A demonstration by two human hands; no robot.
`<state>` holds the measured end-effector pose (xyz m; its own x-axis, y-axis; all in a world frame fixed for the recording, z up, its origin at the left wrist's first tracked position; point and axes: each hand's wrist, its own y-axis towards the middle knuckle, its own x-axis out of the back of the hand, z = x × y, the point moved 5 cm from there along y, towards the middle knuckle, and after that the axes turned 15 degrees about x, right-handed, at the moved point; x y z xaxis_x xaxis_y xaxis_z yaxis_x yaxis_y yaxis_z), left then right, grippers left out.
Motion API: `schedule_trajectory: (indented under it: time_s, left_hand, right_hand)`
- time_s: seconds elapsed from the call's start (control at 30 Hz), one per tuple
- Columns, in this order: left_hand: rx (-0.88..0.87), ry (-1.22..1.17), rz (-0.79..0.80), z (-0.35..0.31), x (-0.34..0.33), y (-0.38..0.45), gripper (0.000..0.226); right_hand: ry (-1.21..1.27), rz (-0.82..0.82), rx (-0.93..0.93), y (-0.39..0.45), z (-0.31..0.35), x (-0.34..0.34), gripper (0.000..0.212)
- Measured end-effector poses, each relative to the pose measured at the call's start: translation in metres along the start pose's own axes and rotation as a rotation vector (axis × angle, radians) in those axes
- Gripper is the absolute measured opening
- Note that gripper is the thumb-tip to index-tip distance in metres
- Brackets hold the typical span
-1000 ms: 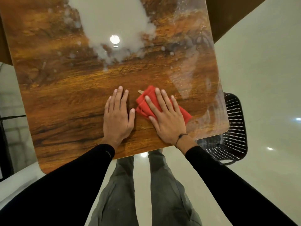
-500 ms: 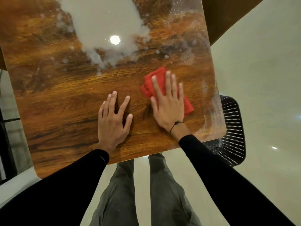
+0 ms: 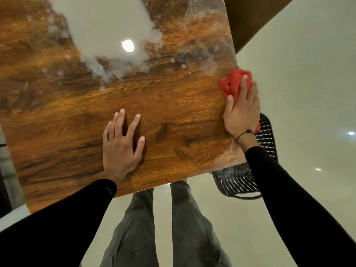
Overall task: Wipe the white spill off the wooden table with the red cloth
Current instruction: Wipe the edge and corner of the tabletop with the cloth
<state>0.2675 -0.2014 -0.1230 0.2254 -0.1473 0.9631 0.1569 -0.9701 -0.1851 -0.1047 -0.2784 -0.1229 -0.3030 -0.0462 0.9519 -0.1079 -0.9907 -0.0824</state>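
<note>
A wooden table [image 3: 173,112] fills the upper left of the head view. A wide white spill [image 3: 104,29] covers its far middle, with droplets and thin streaks trailing toward the right edge. My right hand [image 3: 241,110] presses the bunched red cloth [image 3: 234,84] flat at the table's right edge, the cloth partly hanging past the edge. My left hand [image 3: 121,145] rests palm down on bare wood near the front edge, fingers spread, holding nothing. The spill lies well beyond both hands.
A black perforated basket [image 3: 248,180] stands on the pale floor just below the table's right front corner. My legs are under the front edge. A dark brown surface [image 3: 250,22] lies beyond the far right corner.
My right hand has slid the red cloth from the table's front middle out to the right edge. My left hand has stayed in place on the wood, its fingers now spread.
</note>
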Motion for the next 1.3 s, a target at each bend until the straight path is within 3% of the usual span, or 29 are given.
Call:
schedule_trajectory:
  time_s: [0.1,0.17,0.3,0.47,0.6,0.67,0.83,0.93,1.1,1.2,1.3]
  left_hand:
    - [-0.001,-0.008,0.000,0.000,0.001,0.000,0.068]
    - [-0.001,-0.012,-0.008,-0.002,0.002,0.000,0.068]
    - [-0.010,-0.004,-0.031,-0.002,0.001,0.000,0.068]
    - [-0.002,-0.001,-0.023,0.000,0.000,0.001,0.069]
    - [0.004,0.006,-0.011,-0.001,-0.003,0.001,0.069]
    - [0.000,-0.006,-0.009,-0.001,-0.002,0.000,0.069]
    - [-0.004,-0.024,0.004,-0.001,0.001,0.000,0.068]
    - [0.001,-0.025,0.013,0.000,0.003,0.000,0.068]
    - [0.003,-0.014,0.014,0.000,0.003,0.000,0.069]
    - [-0.003,-0.014,0.010,-0.001,0.002,-0.001,0.068]
    - [-0.013,-0.020,0.002,0.000,0.001,-0.001,0.067]
  right_hand:
    - [0.047,-0.050,-0.215,-0.012,0.005,-0.002,0.072]
    - [-0.029,-0.063,-0.191,-0.022,0.023,-0.006,0.074]
    - [-0.158,-0.010,0.047,-0.047,0.066,-0.021,0.074]
    - [-0.081,0.099,0.379,-0.117,0.124,-0.052,0.076]
    - [-0.107,0.153,0.546,-0.143,0.096,-0.053,0.074]
    - [-0.136,0.124,0.482,-0.132,0.067,-0.044,0.073]
    - [-0.144,-0.021,0.085,-0.109,0.008,-0.018,0.071]
    - [-0.116,-0.069,-0.109,-0.110,0.004,-0.016,0.070]
    - [-0.066,-0.184,-0.621,-0.126,0.029,-0.026,0.070]
    - [-0.075,-0.200,-0.648,-0.132,0.067,-0.037,0.070]
    - [-0.096,-0.180,-0.492,-0.144,0.109,-0.054,0.070]
